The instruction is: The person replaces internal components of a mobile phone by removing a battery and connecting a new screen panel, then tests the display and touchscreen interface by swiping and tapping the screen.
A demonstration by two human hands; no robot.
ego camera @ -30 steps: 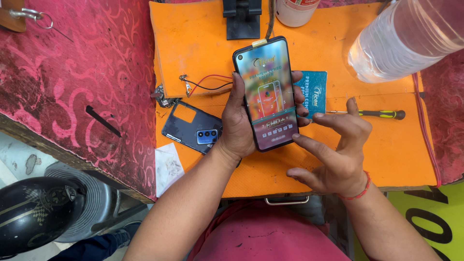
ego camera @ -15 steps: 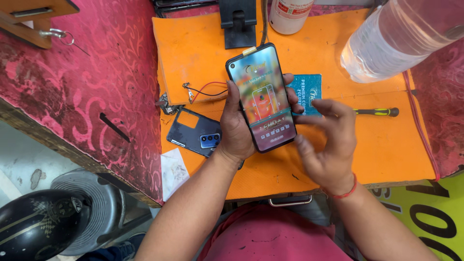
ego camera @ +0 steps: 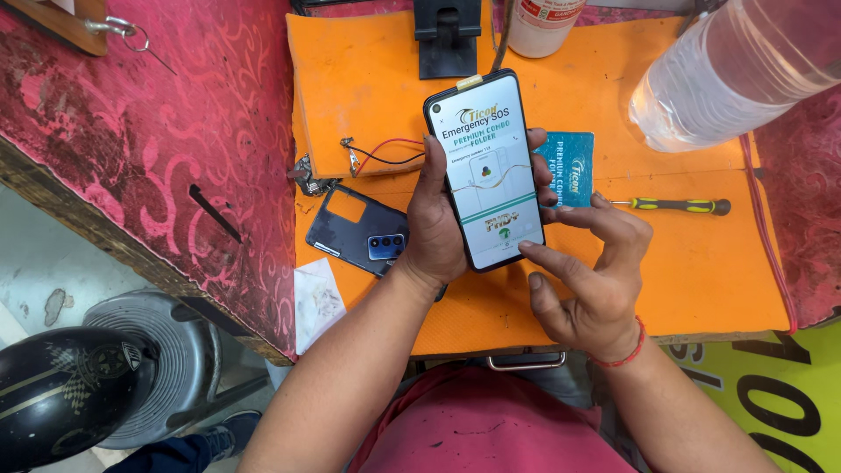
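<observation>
A lit smartphone [ego camera: 486,171] is gripped upright in the left hand [ego camera: 435,229] above an orange worktop [ego camera: 701,263], while its lower screen is touched by the open right hand [ego camera: 589,271].

One smartphone [ego camera: 484,171] with a lit screen; one detached phone back cover [ego camera: 356,230]; one yellow-and-black screwdriver [ego camera: 674,206]; one teal card [ego camera: 567,166]; one clear plastic bottle [ego camera: 727,74]; one white container [ego camera: 545,24]; one black stand [ego camera: 448,35]; two hands, left [ego camera: 435,229] and right [ego camera: 596,276].
</observation>
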